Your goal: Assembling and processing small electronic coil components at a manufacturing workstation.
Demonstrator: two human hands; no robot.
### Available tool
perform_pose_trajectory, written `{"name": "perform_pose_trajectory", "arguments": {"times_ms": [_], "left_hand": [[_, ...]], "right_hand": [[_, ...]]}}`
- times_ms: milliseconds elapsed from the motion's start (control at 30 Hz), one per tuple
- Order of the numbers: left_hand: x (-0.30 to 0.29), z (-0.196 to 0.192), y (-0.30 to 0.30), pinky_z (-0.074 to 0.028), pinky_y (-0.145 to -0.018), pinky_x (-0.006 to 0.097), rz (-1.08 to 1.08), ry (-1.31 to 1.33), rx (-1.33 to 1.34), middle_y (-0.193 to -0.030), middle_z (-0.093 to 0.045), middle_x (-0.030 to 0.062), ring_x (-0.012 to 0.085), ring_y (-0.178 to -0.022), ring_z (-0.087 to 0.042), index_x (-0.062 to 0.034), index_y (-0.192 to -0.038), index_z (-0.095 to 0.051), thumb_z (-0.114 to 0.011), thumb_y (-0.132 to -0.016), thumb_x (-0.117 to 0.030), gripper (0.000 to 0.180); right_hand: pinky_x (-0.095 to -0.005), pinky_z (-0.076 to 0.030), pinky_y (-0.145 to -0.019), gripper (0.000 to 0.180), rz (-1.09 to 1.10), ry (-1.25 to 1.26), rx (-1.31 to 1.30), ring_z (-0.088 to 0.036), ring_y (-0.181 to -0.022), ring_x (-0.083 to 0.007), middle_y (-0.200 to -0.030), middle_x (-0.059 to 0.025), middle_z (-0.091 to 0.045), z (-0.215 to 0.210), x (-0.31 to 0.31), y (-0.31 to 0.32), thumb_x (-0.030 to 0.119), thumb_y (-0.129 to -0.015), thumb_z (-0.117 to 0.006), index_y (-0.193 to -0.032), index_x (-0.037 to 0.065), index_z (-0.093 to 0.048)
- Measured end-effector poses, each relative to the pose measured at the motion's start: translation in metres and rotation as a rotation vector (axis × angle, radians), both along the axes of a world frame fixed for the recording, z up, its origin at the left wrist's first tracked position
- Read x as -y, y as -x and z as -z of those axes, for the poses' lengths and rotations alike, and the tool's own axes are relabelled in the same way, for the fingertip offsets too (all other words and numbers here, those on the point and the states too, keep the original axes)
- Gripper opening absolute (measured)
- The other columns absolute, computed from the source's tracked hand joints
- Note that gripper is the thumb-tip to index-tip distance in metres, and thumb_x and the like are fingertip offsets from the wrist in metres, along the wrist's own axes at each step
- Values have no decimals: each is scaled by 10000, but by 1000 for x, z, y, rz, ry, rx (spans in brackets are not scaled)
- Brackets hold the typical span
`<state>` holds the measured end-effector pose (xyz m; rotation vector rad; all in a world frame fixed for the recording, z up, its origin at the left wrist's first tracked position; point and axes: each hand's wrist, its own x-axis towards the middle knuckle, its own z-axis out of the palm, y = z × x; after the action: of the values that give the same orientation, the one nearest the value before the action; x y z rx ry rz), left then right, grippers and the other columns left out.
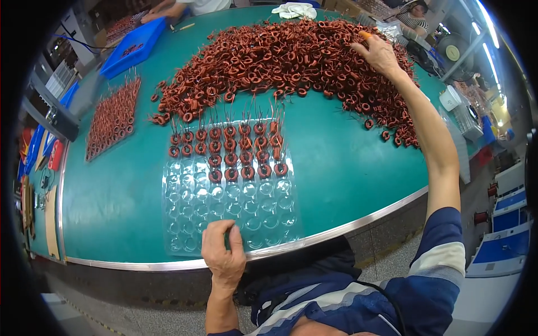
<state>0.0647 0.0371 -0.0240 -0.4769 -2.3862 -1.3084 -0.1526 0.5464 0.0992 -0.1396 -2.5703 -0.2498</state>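
On desk (347, 162): coils (280, 56) heaped beyond tray (230, 207).
Right hand (380, 55) reaching into heap, fingers apart; left hand (223, 249) pinching tray edge, fingers together.

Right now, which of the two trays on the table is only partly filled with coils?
The clear tray under the left hand: only its far rows hold coils. The tray at the left is full.

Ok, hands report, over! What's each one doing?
Left hand resting on clear blister tray, fingers curled, holding nothing visible. Right hand reaching into copper coil pile. Nothing blocking.
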Motion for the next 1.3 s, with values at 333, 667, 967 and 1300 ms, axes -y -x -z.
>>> {"name": "perform_pose_trajectory", "arguments": {"times_ms": [333,667,967,1300], "left_hand": [[-4,-3,2,-437,-678,371,-27,34,-11,-846,-599,122,294,-747,-559,-15,-920,-592,-613,-836,-2,87],[-22,-19,-9,-461,-781,342,5,-28,-7,-895,-601,139,286,-820,-578,7,-992,-589,-587,-843,20,149],[-65,-30,-17,-410,-659,242,572,-363,223,-834,-522,46,112,-708,-483,-2,-1202,-465,-491,-994,-286,352],[-93,-33,-48,-411,-590,242,629,-549,365,-755,-568,38,98,-647,-527,2,-1073,-549,-435,-1003,-370,395]], "right_hand": [[-424,-450,-802,268,-207,-99,-69,-601,-892,-279,-809,-97,-657,26,16,-16,299,-877,-642,-1042,89,-639],[-319,-530,-665,210,-441,448,-236,-666,-751,-194,-784,-103,-666,-11,78,-131,212,-901,-614,-1020,44,-658],[-397,-458,-682,141,-970,91,71,-612,-683,-258,-740,-84,-576,18,235,-236,193,-791,-589,-786,60,-544],[-371,-455,-776,185,-983,133,53,-605,-765,-240,-800,-77,-575,24,251,-291,217,-778,-621,-809,41,-576]]}}
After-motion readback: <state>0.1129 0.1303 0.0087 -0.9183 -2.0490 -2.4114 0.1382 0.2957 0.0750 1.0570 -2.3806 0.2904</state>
